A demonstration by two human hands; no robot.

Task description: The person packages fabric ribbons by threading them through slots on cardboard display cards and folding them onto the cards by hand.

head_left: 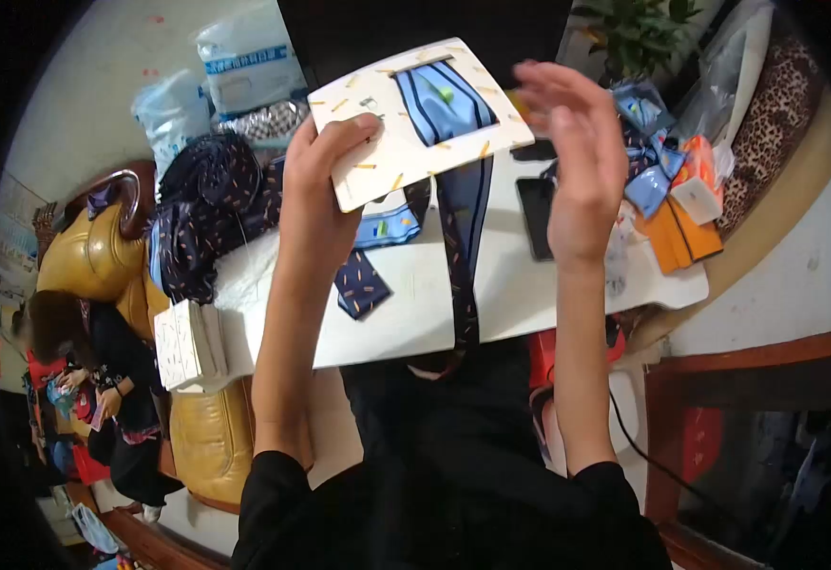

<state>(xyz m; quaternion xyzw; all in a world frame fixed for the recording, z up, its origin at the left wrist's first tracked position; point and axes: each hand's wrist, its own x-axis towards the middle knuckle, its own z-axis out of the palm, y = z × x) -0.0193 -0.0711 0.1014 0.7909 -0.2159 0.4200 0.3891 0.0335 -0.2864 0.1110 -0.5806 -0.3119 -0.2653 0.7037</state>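
My left hand [323, 157] grips a white card [346, 88] printed with small orange marks, thumb on its face and fingers behind. Through the card's opening shows a blue fabric band [446, 103] with dark stripes and a green patch. Below the card, a long dark-and-blue fabric strip [463, 247] hangs toward the table's front edge. My right hand [582, 161] is raised just right of the card, fingers apart and holding nothing. A folded dark patterned cloth [363, 285] and a folded blue cloth [389, 226] lie on the white table [396, 332] beneath.
A black phone [534, 218] lies under my right hand. At the table's left are a stack of white cards [189, 344] and a heap of dark patterned fabric [211, 209]. Orange cloth [678, 237] lies right. Another person [116, 399] sits at left by a yellow sofa [92, 261].
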